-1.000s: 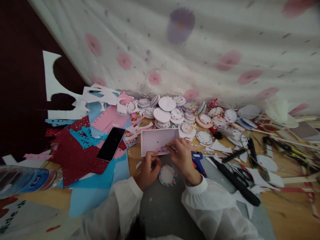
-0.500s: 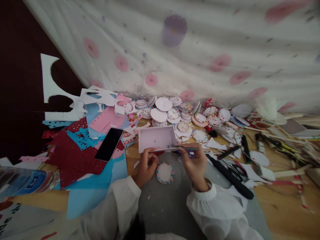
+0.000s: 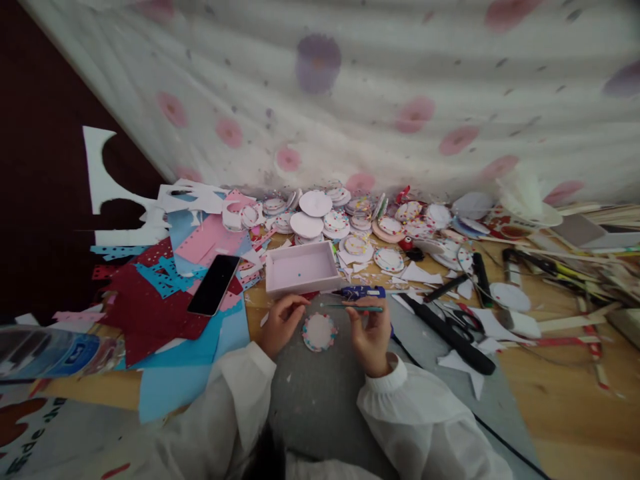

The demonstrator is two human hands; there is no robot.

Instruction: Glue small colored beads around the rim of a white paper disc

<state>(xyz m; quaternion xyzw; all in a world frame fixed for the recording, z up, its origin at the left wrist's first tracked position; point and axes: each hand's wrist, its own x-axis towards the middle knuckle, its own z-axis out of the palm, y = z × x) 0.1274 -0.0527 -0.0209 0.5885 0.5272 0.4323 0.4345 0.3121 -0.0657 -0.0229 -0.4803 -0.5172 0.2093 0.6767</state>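
My right hand (image 3: 371, 337) grips a slim pair of greenish tweezers (image 3: 367, 309), their tips pointing left above the grey mat (image 3: 320, 407). On the mat between my hands lies a round white disc (image 3: 320, 332) with pink and blue bits around its rim. My left hand (image 3: 283, 325) is left of the disc, thumb and forefinger pinched together; what they hold, if anything, is too small to make out. Just beyond the tweezers rests a blue glue gun (image 3: 363, 292). A shallow pale pink box (image 3: 303, 265) stands behind the disc.
Decorated white discs (image 3: 335, 223) are heaped along the curtain. Left are a phone (image 3: 214, 285), coloured sheets (image 3: 155, 320) and a plastic bottle (image 3: 65, 353). A black-handled tool (image 3: 450, 337), scissors (image 3: 457, 327) and wooden sticks (image 3: 575, 317) lie right. A cord (image 3: 505, 443) crosses the mat.
My right hand and the tweezers have drawn back from the box's front edge to above the mat. My left hand has also come away from the box. The whole view has shifted slightly.
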